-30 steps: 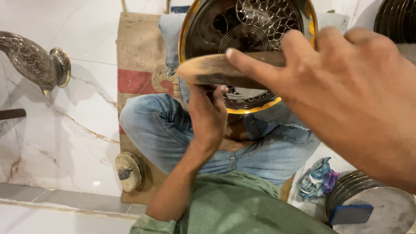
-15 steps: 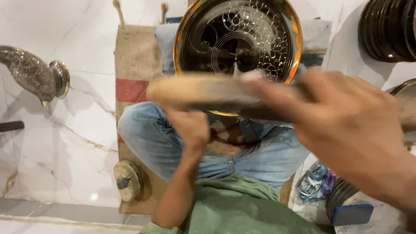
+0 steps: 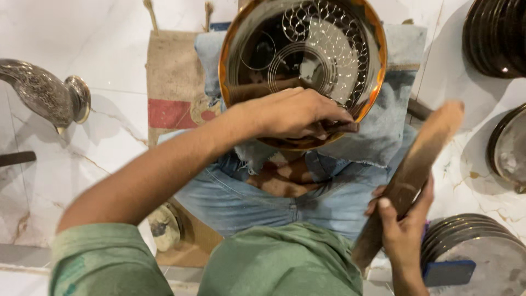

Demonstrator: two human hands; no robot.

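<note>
Left hand (image 3: pixel 290 115) clamps a punch on the brass plate (image 3: pixel 301 66), right hand (image 3: pixel 402 230) grips wooden mallet (image 3: pixel 411 170): a skewed blow could mar the engraving.

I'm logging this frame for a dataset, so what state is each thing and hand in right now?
Engraved brass plate: tilted on denim cloth over the lap.
Small tool: gripped, tip on the plate's lower rim.
Left hand: closed on the small tool.
Wooden stick: raised, off the plate.
Right hand: closed on the wooden stick.
Stacked plates: lying flat on the floor.
</note>
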